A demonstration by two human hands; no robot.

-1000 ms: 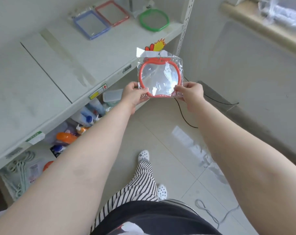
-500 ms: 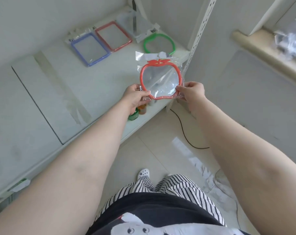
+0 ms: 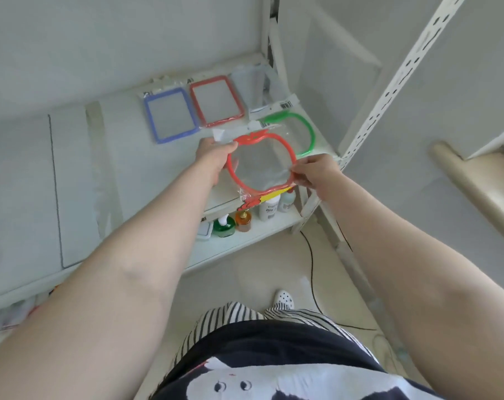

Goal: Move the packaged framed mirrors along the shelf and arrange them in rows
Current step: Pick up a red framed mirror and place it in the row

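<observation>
Both hands grip a red apple-shaped plastic-framed mirror in clear wrap [image 3: 261, 164] — left hand [image 3: 213, 157] far-left edge, right hand [image 3: 314, 170] near-right — above the white shelf [image 3: 123, 157], just near-left of the green round-framed mirror [image 3: 304, 131].

Bright, even daylight fills the scene, and the white metal shelf [image 3: 146, 174] looks pale and washed out with only soft, faint shadows. The wide-angle lens bends the perforated white shelf upright [image 3: 395, 82] and stretches the forearms at the lower edge, and the whole picture is slightly soft.
</observation>
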